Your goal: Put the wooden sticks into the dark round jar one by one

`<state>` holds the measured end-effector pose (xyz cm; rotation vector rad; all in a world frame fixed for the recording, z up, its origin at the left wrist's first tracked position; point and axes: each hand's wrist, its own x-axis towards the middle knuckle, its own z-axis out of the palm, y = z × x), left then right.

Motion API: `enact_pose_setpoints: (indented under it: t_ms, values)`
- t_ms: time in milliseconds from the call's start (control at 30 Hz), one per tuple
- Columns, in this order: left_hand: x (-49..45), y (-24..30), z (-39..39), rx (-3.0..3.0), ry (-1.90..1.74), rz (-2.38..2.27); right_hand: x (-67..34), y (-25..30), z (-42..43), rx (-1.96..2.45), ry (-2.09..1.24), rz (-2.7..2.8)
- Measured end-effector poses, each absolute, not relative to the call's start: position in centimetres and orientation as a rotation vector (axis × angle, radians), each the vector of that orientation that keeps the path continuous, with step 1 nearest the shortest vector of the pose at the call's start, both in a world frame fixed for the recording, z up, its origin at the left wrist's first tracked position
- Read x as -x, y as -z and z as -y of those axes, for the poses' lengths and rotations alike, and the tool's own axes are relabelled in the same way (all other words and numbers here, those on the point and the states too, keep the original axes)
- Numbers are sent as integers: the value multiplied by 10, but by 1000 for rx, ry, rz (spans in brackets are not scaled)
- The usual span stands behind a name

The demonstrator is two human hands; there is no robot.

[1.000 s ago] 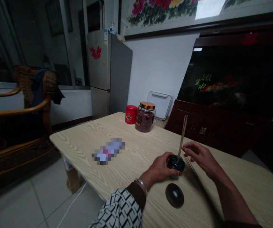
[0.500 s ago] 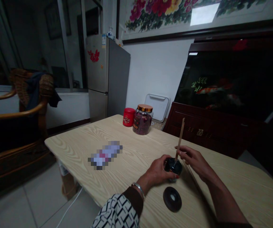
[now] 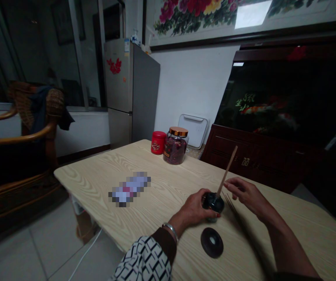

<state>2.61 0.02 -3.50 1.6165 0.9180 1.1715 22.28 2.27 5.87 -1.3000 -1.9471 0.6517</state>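
My left hand (image 3: 195,207) is wrapped round a small dark glass jar (image 3: 214,203) on the table, its thumb at the near side. A tight bunch of thin wooden sticks (image 3: 227,171) rises out of the jar, leaning to the right. My right hand (image 3: 241,193) is just right of the sticks, fingers bent but apart, with nothing visible between them. Its fingertips are close to the bunch; whether they touch it I cannot tell. Nearer to me, a dark round lid (image 3: 212,242) with a pale centre lies on the table.
On the wood-patterned table (image 3: 156,195) lies a blurred-out flat object (image 3: 129,189) at left. A red canister (image 3: 158,142) and a copper-lidded glass jar (image 3: 175,146) stand at the far edge. Beyond are a fridge (image 3: 146,93), a fish tank (image 3: 273,97) and, left, a wicker chair (image 3: 48,130).
My right hand has let go of the sticks and drawn slightly right. The bunch now tilts further right. My left hand keeps its hold on the small jar.
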Motion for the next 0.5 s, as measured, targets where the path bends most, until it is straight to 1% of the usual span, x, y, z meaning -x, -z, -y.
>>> enact_pose_setpoints:
  t_ms: [133,333,500]
  values:
    - [-27,35,0,-1598,-1167,-900,-257,-55,-27,1448,-621,1994]
    - [-27,38,-2,-1626,-1184,-907,-283,-7,-48,2029,-342,2286]
    - [-28,40,-4,-1626,-1166,-905,-283,16,-52,2180,-296,2226]
